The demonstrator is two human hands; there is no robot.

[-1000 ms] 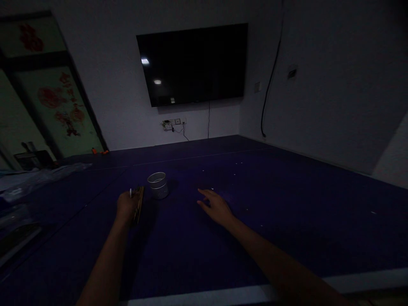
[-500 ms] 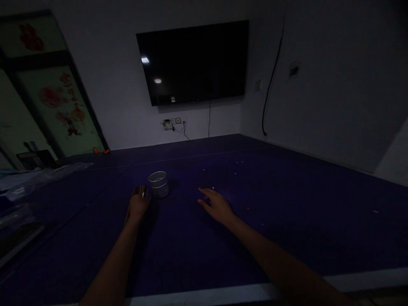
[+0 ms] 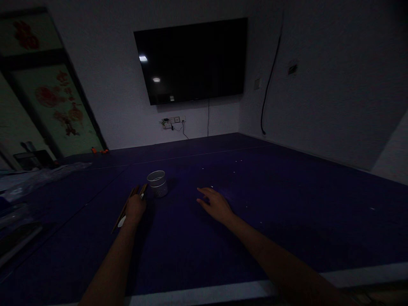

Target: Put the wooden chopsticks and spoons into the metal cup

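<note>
My left hand (image 3: 135, 208) is closed over a bundle of thin brown chopsticks (image 3: 120, 214), low over the dark blue surface. Some chopsticks slant out on its left side, others show past the fingers. A white spoon (image 3: 121, 222) pokes out beside the wrist, its bowl towards me. Just right of those fingers stands a metal cup (image 3: 157, 187), upright and apart from my right hand. My right hand (image 3: 217, 206) hovers or rests over the surface with thumb and fingers apart, holding nothing. What lies under the left palm is hidden.
The dark blue tabletop (image 3: 191, 250) carries several tiny white specks. Clear plastic wrapping (image 3: 44, 176) and a flat tray-like object (image 3: 21, 240) lie at the left. Small orange items (image 3: 99, 151) sit near the far edge. A television (image 3: 194, 61) hangs on the wall.
My left hand shifted right towards the cup, then slightly back. The chopsticks have turned to a slant and the spoon's white bowl now shows by the wrist. My right hand stays put.
</note>
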